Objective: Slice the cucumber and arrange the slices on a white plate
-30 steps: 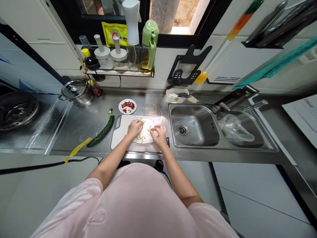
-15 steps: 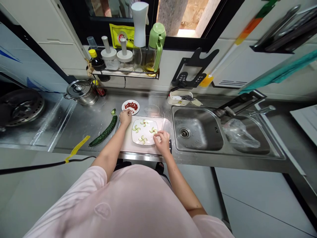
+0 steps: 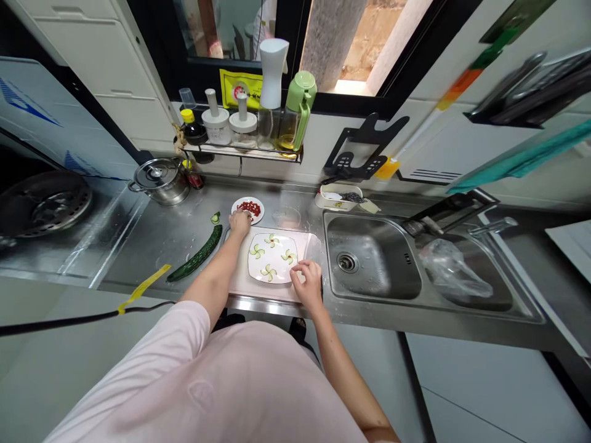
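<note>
My left hand [image 3: 241, 222] reaches to the front edge of a small white plate [image 3: 261, 215] of chopped red pieces [image 3: 250, 208]. Its fingers are drawn together over the rim; whatever they pinch is too small to make out. Beside the right edge of a squarish white plate [image 3: 277, 247], my right hand [image 3: 308, 282] hovers with curled fingers, thumb and forefinger slightly apart and nothing visible between them. Several pinwheel flowers of green cucumber slices [image 3: 268, 272] lie on that plate, the right one with a red centre. Beneath it is a pale cutting board [image 3: 240, 284].
A whole cucumber [image 3: 196, 255] and a cucumber end piece [image 3: 215, 218] lie left of the board. A lidded steel pot [image 3: 162, 184] stands behind them. To the right is a double sink [image 3: 373, 255] with a plastic bag [image 3: 455, 267]. A condiment shelf [image 3: 240, 151] hangs behind.
My right hand has drawn back slightly from the right-hand cucumber flower, its thumb and forefinger parting. My left hand stays at the small plate. The whole view has shifted a little.
</note>
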Demonstrator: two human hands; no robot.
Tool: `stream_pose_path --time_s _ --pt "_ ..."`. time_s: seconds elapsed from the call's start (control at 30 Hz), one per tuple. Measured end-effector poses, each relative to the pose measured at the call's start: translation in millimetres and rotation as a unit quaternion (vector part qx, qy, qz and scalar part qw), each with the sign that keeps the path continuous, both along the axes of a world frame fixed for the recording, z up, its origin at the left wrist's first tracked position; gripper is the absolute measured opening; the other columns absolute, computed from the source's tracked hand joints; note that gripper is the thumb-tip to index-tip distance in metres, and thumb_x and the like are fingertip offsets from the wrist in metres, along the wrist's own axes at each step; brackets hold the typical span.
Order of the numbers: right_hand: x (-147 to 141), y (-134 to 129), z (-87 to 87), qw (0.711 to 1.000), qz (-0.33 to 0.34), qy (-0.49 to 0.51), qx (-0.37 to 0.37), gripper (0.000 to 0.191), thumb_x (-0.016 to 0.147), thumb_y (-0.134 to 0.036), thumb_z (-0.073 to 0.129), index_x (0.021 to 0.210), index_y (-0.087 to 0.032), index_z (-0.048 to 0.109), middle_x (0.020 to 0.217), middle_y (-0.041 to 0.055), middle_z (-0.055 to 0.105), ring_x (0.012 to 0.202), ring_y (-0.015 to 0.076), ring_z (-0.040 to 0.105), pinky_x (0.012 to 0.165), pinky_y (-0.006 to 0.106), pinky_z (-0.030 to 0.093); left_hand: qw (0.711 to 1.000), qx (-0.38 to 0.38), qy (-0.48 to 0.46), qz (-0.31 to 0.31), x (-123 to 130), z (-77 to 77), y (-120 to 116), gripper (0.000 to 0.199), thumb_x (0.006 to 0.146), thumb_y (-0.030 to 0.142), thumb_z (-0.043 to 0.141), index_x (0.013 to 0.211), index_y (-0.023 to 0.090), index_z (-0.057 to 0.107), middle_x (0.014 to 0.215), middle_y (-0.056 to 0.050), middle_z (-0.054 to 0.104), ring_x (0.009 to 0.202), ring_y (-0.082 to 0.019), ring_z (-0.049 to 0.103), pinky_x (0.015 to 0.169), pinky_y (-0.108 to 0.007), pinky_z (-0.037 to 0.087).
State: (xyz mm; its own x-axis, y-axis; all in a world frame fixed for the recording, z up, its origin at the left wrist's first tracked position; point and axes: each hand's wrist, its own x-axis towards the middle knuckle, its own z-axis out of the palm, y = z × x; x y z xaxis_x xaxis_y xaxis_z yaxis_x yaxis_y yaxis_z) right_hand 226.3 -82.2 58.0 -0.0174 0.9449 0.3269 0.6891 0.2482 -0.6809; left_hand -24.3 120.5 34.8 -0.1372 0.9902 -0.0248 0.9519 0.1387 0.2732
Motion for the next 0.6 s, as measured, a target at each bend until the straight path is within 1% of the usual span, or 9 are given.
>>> stream_pose_path --time_s 0.13,0.3,0.47,0.6 --pt "2 -4 -1.4 1.000 -0.005 0.000 0.002 0.010 0.084 -0.028 0.054 0.081 -0.023 0.061 0.099 0.0066 0.054 0.103 0.0231 0.046 0.093 0.042 0.036 1.000 -0.007 0.017 -0.012 -1 -0.6 8 0.024 0.081 0.027 0.052 0.096 0.025 0.070 0.116 -0.011 0.058 0.110 -0.027 0.048 0.090 -0.039 0.035" --pt "6 -7 -2.2 1.000 -0.014 -0.004 0.000 0.009 0.084 -0.028 0.054 0.081 -0.023 0.061 0.098 0.0062 0.055 0.103 0.0232 0.046 0.094 0.043 0.035 0.999 -0.015 0.032 -0.027 -3 -1.8 12 0.025 0.082 0.025 0.050 0.096 0.021 0.070 0.115 -0.014 0.057 0.110 -0.028 0.047 0.091 -0.040 0.034" --pt "9 -8 -3.2 1.000 -0.016 -0.010 -0.001 0.009 0.084 -0.028 0.055 0.081 -0.022 0.061 0.098 0.0063 0.054 0.104 0.0232 0.046 0.094 0.043 0.036 0.998 -0.005 0.040 -0.043 0 -3.8 15 0.024 0.081 0.025 0.051 0.094 0.020 0.069 0.117 -0.014 0.056 0.112 -0.029 0.046 0.093 -0.042 0.032" --pt "11 -8 -2.9 1.000 -0.017 -0.012 -0.002 0.009 0.085 -0.028 0.055 0.081 -0.023 0.062 0.099 0.0065 0.054 0.104 0.0235 0.046 0.094 0.044 0.036 0.998 -0.012 0.047 -0.049 4 -2.2 19 0.024 0.079 0.024 0.052 0.095 0.018 0.069 0.120 -0.015 0.054 0.116 -0.030 0.043 0.096 -0.044 0.029"
